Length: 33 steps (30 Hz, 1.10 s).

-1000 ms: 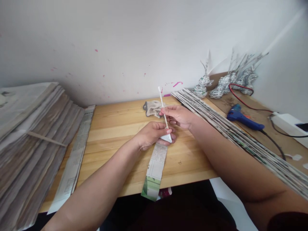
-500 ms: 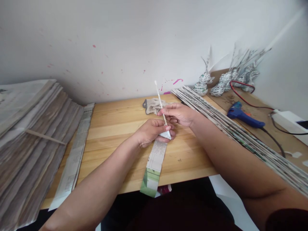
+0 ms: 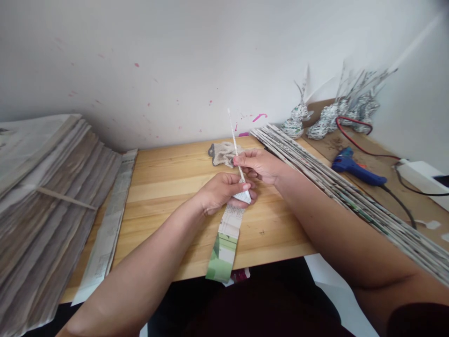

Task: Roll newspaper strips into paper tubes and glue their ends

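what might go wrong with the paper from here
The paper strip could loosen if the left hand relaxes its pinch at the lower end of the thin roll. The roll looks slender, so it might bend where the right hand grips it partway up. The strip's green end reaches the front edge of the table, so it could catch or crease there.

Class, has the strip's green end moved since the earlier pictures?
Yes: forward, with more of the green end now inside the table edge.
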Tool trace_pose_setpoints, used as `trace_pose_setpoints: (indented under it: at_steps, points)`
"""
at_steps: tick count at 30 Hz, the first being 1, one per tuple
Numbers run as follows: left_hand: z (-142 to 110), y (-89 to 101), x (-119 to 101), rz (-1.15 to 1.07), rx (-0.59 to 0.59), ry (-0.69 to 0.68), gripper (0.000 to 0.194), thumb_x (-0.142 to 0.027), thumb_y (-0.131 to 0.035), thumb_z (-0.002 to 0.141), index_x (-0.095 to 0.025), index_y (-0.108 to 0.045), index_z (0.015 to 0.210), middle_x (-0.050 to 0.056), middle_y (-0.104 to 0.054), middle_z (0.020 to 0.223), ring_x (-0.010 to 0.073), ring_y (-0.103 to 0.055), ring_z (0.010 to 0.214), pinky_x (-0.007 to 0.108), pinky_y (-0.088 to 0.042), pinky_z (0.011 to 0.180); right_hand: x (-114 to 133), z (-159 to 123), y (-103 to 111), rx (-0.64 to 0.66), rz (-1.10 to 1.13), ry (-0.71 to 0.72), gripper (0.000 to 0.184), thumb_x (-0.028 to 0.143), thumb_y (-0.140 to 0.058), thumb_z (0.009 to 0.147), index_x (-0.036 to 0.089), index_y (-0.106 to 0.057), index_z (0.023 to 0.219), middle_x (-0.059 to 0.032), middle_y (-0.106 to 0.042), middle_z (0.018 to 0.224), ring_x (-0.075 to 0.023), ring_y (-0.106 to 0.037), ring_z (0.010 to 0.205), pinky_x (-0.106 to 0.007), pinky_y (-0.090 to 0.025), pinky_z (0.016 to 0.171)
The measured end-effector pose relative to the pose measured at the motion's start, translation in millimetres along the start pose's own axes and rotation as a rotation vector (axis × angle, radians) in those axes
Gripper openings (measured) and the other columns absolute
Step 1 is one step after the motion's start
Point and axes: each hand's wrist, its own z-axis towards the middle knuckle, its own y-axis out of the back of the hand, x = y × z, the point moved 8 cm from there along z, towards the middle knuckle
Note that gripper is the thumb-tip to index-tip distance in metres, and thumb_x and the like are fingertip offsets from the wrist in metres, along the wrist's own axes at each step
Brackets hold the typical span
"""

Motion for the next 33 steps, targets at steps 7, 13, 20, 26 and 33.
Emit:
trace_pose_setpoints:
  at_steps: [7,13,20,26,33]
  points:
    - [0.8,1.6,-2.2,-0.012,-0.005,-0.012,0.033,-0.034,-0.078,0.074,-0.012,-0.071,0.097,0.011,-0.072,0.089,0.0205,-0.069,0.083,0.034,-0.056,0.072,-1.5,-1.6,-9.5,0.135,-0.022,-0.022,0.028,0.037,-0.075,0.076,0.012,-0.069,0.085,0.0035,-0.051,0.05,-0.0056,-0.042,0.039,-0.017,-0.024,0.033]
    - [-0.9,-0.2,-2.2,0.012,0.007,0.0,0.032,-0.035,-0.076,0.076,-0.012,-0.07,0.098,0.011,-0.072,0.091,0.0206,-0.069,0.085,0.035,-0.056,0.075,-0.5,-0.6,-8.0,0.093,0.052,-0.021,0.029,0.041,-0.075,0.075,0.014,-0.067,0.079,0.0048,-0.048,0.052,-0.004,-0.036,0.04,-0.017,-0.018,0.033]
    - [-1.3,-1.9,-1.0,0.005,0.004,0.004,0.034,-0.035,-0.077,0.075,-0.012,-0.07,0.098,0.011,-0.072,0.089,0.0189,-0.068,0.081,0.034,-0.055,0.074,1.2,0.4,-1.9,-0.019,0.04,0.002,0.036,0.044,-0.082,0.065,0.014,-0.064,0.07,0.005,-0.045,0.052,-0.0045,-0.031,0.043,-0.019,-0.016,0.036]
    - [0.6,2.5,-2.2,-0.006,0.003,-0.027,0.036,-0.037,-0.077,0.075,-0.011,-0.07,0.098,0.012,-0.072,0.089,0.0193,-0.069,0.083,0.034,-0.055,0.075,20.8,0.9,21.2,-0.326,-0.449,0.31,0.047,0.06,-0.055,0.085,0.015,-0.069,0.087,-0.0039,-0.056,0.072,-0.0123,-0.046,0.06,-0.025,-0.032,0.052]
    - [1.4,5.3,-6.7,-0.006,0.008,-0.058,0.036,-0.037,-0.075,0.076,-0.01,-0.069,0.1,0.011,-0.072,0.087,0.0173,-0.068,0.079,0.031,-0.055,0.072,19.5,8.5,21.6,-0.446,-1.329,0.305,0.027,0.033,-0.054,0.089,0.016,-0.076,0.085,-0.0101,-0.064,0.083,-0.0217,-0.057,0.076,-0.032,-0.034,0.066]
